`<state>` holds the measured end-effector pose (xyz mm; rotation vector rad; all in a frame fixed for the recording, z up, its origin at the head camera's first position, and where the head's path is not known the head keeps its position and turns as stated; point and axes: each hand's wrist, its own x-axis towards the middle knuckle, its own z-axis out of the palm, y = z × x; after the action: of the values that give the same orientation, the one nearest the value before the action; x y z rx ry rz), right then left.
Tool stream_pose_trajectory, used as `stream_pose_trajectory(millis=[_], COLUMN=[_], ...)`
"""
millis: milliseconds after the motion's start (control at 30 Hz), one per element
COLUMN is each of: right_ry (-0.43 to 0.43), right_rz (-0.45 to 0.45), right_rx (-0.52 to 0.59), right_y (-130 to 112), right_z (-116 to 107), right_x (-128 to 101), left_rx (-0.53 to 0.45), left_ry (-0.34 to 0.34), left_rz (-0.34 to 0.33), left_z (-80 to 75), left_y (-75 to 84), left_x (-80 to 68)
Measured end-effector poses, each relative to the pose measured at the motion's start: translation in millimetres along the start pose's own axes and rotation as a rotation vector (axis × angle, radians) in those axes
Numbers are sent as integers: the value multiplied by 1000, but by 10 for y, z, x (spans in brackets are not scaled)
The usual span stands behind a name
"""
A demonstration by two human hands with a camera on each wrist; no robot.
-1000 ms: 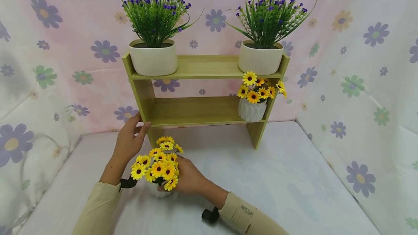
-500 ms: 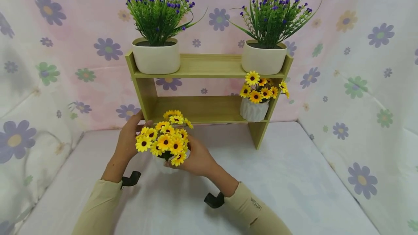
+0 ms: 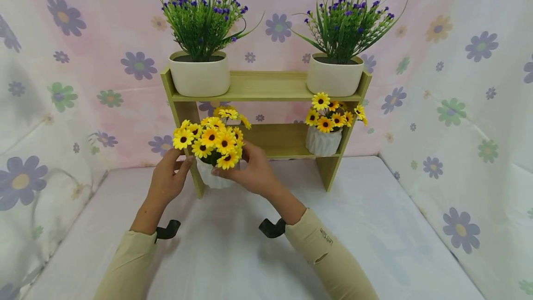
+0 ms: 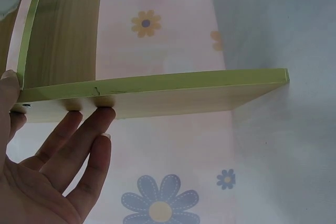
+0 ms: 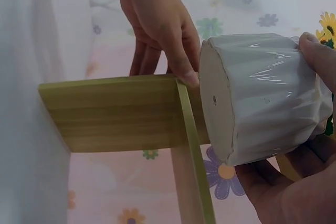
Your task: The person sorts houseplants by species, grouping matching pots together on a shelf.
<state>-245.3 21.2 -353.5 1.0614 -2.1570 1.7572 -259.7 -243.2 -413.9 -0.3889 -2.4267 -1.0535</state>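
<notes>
My right hand (image 3: 260,172) holds a white ridged flower pot (image 3: 208,177) of yellow daisy-like flowers (image 3: 210,138) in the air before the shelf's left part. In the right wrist view the pot (image 5: 268,98) shows its flat underside, with thumb and fingers on opposite sides. My left hand (image 3: 166,177) grips the left side panel of the wooden shelf (image 3: 266,86). In the left wrist view the fingertips (image 4: 107,114) press the panel's outer face, while the thumb lies at its front edge (image 4: 157,81). The pot covers part of the middle board.
Two cream planters, one left (image 3: 200,78) and one right (image 3: 334,78), stand on the top board with purple-flowered grass. A similar white pot (image 3: 324,141) of yellow flowers sits at the right end of the middle board. A white cloth (image 3: 291,263) covers the table.
My right hand has lifted the flower pot from near the table up to the middle board's height, slightly rightward. My left hand has stayed on the shelf's side panel.
</notes>
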Motion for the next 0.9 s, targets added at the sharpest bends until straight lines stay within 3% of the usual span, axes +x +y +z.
stream_pose_trajectory(millis=[167, 467, 767, 900], right_ry=[51, 121, 121, 141], right_rz=[26, 140, 161, 210], right_rx=[-23, -87, -58, -57], right_y=[-2, 76, 229, 268], right_z=[-29, -25, 62, 122], right_x=[174, 396, 557, 600], left_rx=[5, 6, 2, -1], left_ry=[6, -11, -15, -13], left_rz=[28, 0, -4, 0], left_z=[8, 0, 0, 0], left_y=[-22, -6, -1, -15], left_x=[9, 13, 19, 11])
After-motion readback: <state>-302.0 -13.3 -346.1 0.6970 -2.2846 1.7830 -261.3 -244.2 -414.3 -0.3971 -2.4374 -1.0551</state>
